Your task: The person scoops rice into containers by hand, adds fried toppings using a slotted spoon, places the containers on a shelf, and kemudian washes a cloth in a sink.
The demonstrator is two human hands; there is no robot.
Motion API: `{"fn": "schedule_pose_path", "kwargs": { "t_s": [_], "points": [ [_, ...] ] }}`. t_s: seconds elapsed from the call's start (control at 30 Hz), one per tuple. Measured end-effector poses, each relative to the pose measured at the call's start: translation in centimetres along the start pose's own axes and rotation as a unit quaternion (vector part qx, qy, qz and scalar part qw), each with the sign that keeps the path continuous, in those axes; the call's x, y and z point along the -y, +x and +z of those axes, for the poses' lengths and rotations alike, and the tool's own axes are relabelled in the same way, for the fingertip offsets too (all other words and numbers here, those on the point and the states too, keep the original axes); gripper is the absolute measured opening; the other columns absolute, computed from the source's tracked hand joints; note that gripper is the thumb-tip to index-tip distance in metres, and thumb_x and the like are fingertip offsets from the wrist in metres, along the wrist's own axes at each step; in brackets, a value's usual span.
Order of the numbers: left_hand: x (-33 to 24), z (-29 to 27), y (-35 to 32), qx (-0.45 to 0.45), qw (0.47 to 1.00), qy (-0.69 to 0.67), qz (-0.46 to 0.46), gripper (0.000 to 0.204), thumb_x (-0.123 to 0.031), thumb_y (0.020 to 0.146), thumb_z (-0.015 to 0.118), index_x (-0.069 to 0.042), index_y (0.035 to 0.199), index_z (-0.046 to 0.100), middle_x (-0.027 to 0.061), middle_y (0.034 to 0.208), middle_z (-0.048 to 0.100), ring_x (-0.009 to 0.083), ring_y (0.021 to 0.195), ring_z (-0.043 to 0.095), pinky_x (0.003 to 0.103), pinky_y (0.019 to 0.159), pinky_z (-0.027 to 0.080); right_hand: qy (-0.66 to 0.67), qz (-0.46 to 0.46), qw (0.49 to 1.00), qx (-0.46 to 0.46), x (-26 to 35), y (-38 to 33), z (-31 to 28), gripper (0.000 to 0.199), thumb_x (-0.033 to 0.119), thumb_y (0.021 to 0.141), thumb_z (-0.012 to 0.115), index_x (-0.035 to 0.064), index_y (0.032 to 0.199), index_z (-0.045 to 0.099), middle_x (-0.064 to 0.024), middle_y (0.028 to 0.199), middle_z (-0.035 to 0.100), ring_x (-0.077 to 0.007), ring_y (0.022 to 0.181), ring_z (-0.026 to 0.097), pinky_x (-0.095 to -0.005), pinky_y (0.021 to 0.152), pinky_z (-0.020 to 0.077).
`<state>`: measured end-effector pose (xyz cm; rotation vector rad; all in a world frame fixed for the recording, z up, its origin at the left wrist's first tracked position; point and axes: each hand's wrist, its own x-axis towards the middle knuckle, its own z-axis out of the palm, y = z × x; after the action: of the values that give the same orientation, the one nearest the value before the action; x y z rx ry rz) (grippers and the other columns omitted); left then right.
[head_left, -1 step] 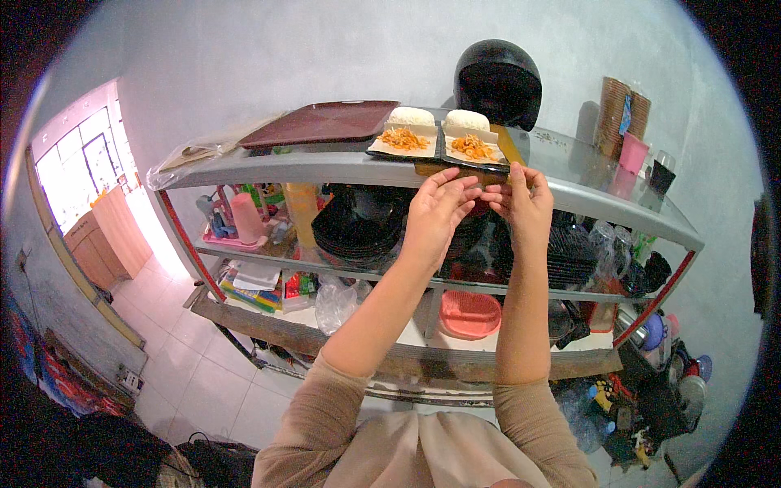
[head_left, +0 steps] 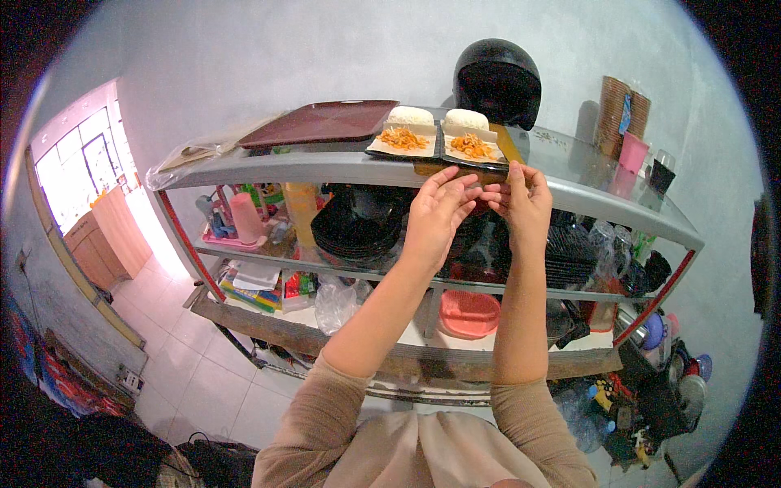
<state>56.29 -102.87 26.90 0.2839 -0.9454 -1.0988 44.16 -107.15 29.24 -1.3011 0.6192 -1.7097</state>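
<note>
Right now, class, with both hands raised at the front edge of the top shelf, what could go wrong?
1. The two food sheets lie at the top shelf's front edge; the left hand or right hand might knock them off.
2. Rice and orange topping sit loose on them, so a tilt could spill food.
3. The black helmet behind could get bumped.

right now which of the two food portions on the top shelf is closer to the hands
The right-hand portion, white rice with orange topping, nearest the black helmet. Both the left hand and right hand are raised just below its front edge; the other portion lies further left beside the maroon tray.
</note>
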Motion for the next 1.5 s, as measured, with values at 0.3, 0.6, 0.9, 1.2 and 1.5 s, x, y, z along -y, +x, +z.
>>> {"fn": "schedule_pose_path", "kwargs": {
  "t_s": [0.3, 0.6, 0.9, 1.2, 1.5],
  "points": [
    [1.1, 0.6, -0.1, 0.008, 1.000, -0.004, 0.007, 0.054, -0.008, 0.087, 0.046, 0.000, 0.133, 0.020, 0.0153, 0.130, 0.037, 0.0216, 0.104, 0.052, 0.029, 0.081, 0.044, 0.003, -0.046, 0.999, -0.013, -0.4, 0.0, 0.5, 0.025, 0.025, 0.088, 0.053, 0.0021, 0.096, 0.052, -0.0097, 0.062, 0.059, -0.0133, 0.048, 0.058, -0.0210, 0.041, 0.0447],
    [0.6, 1.6, -0.9, 0.017, 1.000, -0.015, -0.001, 0.062, -0.008, 0.085, 0.047, 0.000, 0.136, 0.012, 0.0160, 0.136, 0.030, 0.0183, 0.104, 0.052, 0.026, 0.081, 0.042, -0.024, -0.042, 0.999, 0.013, 0.1, -0.1, -0.4, 0.024, 0.026, 0.087, 0.054, 0.0022, 0.090, 0.053, -0.0091, 0.061, 0.059, -0.0131, 0.048, 0.058, -0.0211, 0.041, 0.0439],
    [0.6, 2.3, -1.6, -0.003, 1.000, -0.019, 0.017, 0.057, -0.010, 0.084, 0.048, -0.001, 0.134, 0.023, 0.0161, 0.133, 0.035, 0.0254, 0.106, 0.051, 0.030, 0.079, 0.044, 0.006, -0.038, 0.997, 0.063, 0.4, -0.4, -1.2, 0.025, 0.021, 0.089, 0.051, 0.0028, 0.106, 0.050, -0.0109, 0.064, 0.059, -0.0154, 0.051, 0.060, -0.0217, 0.043, 0.0445],
    [2.7, 1.1, -7.2, -0.040, 0.974, 0.178, 0.133, 0.026, -0.004, 0.087, 0.047, 0.001, 0.112, 0.047, 0.0138, 0.101, 0.058, 0.0167, 0.091, 0.057, 0.028, 0.079, 0.045, 0.195, -0.095, 0.966, 0.140, -1.4, -4.8, -3.4, 0.024, 0.011, 0.088, 0.045, 0.0007, 0.110, 0.048, -0.0136, 0.067, 0.058, -0.0168, 0.047, 0.055, -0.0231, 0.043, 0.0444],
    [-0.3, 2.2, -17.2, -0.068, 0.894, 0.360, 0.258, 0.013, 0.007, 0.079, 0.056, 0.002, 0.090, 0.052, 0.0084, 0.081, 0.057, 0.0142, 0.075, 0.056, 0.026, 0.069, 0.046, 0.350, -0.029, 0.875, 0.333, -1.8, -12.9, -1.0, 0.014, 0.006, 0.085, 0.048, -0.0026, 0.095, 0.052, -0.0120, 0.066, 0.055, -0.0140, 0.053, 0.053, -0.0222, 0.045, 0.0427]
  ]
}}
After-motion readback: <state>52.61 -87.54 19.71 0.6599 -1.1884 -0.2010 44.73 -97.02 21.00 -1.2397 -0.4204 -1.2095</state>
